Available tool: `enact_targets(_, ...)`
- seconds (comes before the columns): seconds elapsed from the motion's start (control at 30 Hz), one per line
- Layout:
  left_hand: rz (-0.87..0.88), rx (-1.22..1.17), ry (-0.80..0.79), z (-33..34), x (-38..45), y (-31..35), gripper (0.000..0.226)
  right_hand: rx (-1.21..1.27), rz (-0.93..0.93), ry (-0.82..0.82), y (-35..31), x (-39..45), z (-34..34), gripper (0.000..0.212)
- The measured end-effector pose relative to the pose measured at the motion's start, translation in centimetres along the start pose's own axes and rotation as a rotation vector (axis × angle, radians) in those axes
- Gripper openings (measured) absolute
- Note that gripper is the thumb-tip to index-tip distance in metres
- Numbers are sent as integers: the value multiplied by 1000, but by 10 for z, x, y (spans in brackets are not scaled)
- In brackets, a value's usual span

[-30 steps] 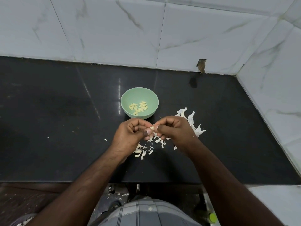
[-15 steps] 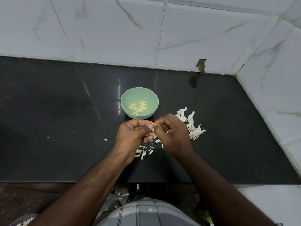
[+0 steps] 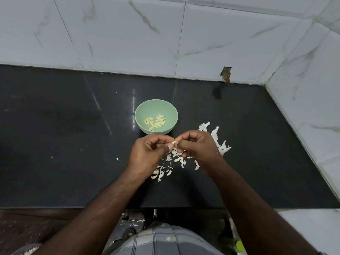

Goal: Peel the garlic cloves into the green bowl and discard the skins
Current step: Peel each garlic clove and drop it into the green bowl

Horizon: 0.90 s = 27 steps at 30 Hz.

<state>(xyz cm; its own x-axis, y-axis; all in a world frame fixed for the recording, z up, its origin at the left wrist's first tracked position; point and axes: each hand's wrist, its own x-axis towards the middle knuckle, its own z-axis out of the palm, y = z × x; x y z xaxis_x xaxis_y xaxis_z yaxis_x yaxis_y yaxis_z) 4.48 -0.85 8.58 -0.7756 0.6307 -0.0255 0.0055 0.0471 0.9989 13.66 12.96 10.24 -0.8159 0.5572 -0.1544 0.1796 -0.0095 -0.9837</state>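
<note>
A small garlic clove (image 3: 174, 142) is pinched between my left hand (image 3: 149, 155) and my right hand (image 3: 198, 146), just in front of the green bowl (image 3: 145, 111). Both hands have curled fingers meeting at the clove. Several peeled yellowish cloves (image 3: 155, 122) lie in the bottom of the bowl. White papery skins (image 3: 173, 162) are scattered on the black counter under and between my hands, with a larger heap of skins (image 3: 219, 138) to the right, partly hidden by my right hand.
The black counter (image 3: 64, 144) runs to a white marble-tiled wall (image 3: 128, 37) at the back and on the right. A small hole (image 3: 226, 74) sits at the wall's base. Skin bits lie on the floor (image 3: 136, 221) below the counter's front edge.
Both hands stay together at the clove with small finger shifts; my right hand has turned slightly outward to the right compared with half a second ago.
</note>
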Motion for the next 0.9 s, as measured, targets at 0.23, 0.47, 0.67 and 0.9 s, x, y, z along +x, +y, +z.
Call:
enact_targets(0.23,46,48,-42,-4,2,3,29,19,28,-37,1,4,-3,9)
enact_targets(0.47,75,89,-65,-4,3,-2,26,17,3,-20,2,4,1,7)
enact_targets(0.67,-49,-128,-46,-4,5,-7,12,139,24,-32,3,2,-1,13)
enact_targets(0.9,-79,-148,-51,-4,7,-8,11,105,-47,-6,4,1,3,24)
